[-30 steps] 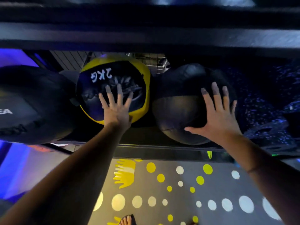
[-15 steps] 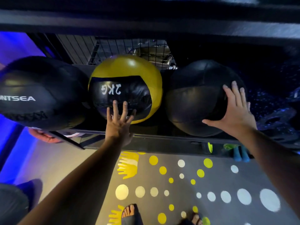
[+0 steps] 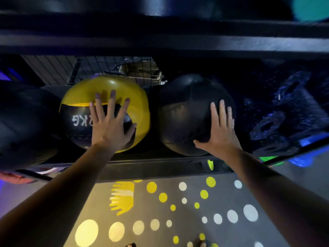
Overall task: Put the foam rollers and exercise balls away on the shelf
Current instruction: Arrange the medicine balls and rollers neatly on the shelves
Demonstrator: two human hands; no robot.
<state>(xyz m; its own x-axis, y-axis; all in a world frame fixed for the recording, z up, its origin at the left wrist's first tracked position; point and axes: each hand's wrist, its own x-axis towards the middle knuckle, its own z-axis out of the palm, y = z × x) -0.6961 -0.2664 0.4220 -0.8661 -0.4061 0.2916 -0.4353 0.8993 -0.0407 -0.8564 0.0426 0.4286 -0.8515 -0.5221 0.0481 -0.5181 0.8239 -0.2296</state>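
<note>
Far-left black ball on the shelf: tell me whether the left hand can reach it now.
Probably yes: the left hand lies on the yellow ball, right beside the far-left black ball; nothing between.

The grey floor (image 3: 231, 202) carries yellow and white dots (image 3: 151, 187) and a yellow handprint (image 3: 122, 198). A wire mesh (image 3: 114, 68) stands behind, and blue light (image 3: 300, 160) glows at the far right.

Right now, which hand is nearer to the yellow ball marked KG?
Left. The left hand lies spread flat on the front of the yellow ball, touching it. The right hand rests on the black ball beside it, clear of the yellow one.
</note>
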